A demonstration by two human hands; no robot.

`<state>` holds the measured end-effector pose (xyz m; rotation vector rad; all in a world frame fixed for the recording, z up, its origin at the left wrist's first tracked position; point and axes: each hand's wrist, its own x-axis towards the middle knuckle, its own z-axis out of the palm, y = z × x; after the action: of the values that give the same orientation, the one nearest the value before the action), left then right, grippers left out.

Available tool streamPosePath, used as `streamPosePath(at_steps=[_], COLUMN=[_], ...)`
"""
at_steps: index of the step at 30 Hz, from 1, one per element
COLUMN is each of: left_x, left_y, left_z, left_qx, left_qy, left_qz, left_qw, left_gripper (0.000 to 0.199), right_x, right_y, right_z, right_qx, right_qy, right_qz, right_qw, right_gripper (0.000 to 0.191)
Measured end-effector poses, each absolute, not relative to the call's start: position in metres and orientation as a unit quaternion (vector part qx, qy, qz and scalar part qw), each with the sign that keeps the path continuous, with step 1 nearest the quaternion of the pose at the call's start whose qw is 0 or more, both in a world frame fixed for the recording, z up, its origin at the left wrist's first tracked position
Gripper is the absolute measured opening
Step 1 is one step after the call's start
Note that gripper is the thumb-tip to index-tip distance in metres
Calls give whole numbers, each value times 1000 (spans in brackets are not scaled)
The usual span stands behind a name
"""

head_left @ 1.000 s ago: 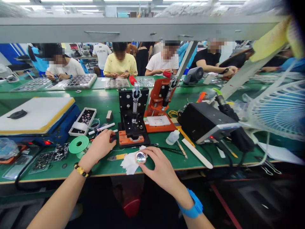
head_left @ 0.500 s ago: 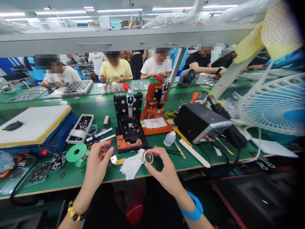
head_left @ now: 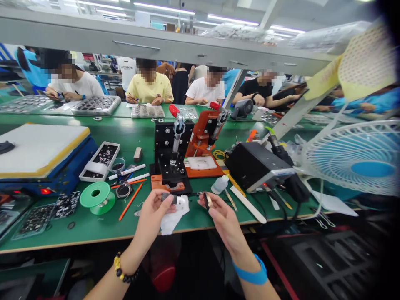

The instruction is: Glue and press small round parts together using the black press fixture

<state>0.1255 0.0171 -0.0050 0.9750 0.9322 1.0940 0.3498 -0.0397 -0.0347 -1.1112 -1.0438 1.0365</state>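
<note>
My left hand [head_left: 154, 214] pinches a small dark grey piece [head_left: 168, 198] between thumb and fingers, above the left part of a white cloth [head_left: 171, 220]. What kind of piece it is I cannot make out. To the right of the cloth, my right hand [head_left: 223, 214] grips a round gold-rimmed watch case [head_left: 208, 201], tilted so that its edge faces me. Just beyond both hands stands a black toggle-clamp press [head_left: 173, 154] with a red handle tip and an orange base. A small white squeeze bottle [head_left: 219, 184] is behind my right hand.
On the left are a green solder spool [head_left: 97, 198], an orange stick [head_left: 130, 201] and a white parts tray [head_left: 100, 161]. An orange press [head_left: 203, 146], a black control box [head_left: 258, 164] and a white fan [head_left: 359, 158] stand to the right. Co-workers sit opposite.
My left hand has moved right, over the cloth's edge, with its piece turned. My right hand has turned the watch case from face-on to edge-on and shifted right. The camera view has tilted.
</note>
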Motion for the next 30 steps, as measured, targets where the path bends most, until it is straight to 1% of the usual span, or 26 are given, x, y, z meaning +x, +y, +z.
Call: streamPosePath(at_steps=[3,6,9,13,19,30], left_x=[127,127,125,124,122,122], left_y=[19,19,18,15,9,10], left_z=[-8,-8,-8,-7,-3,-3], left_qx=[429,436,443,439,447,460], left_qy=[396,383,366,348,328,343], left_qz=[463,448,442,448,458,457], left_qw=[667,680,689,697,694,680], left_gripper=[62,62,59,53,46,46], right_x=[346,345,343,337,333,330], right_y=[-38,-37,-39,-44,-48,-49], right_z=[-31,-27,-24,-24,-30,-33], right_qx=[-495,-489,-480,-487,-511,-521], right_qy=[-487,-506,-535,-583,-619,-647], right_qz=[432,432,429,389,345,294], right_qw=[575,564,548,522,487,474], right_gripper=[55,57,49,41,44,48])
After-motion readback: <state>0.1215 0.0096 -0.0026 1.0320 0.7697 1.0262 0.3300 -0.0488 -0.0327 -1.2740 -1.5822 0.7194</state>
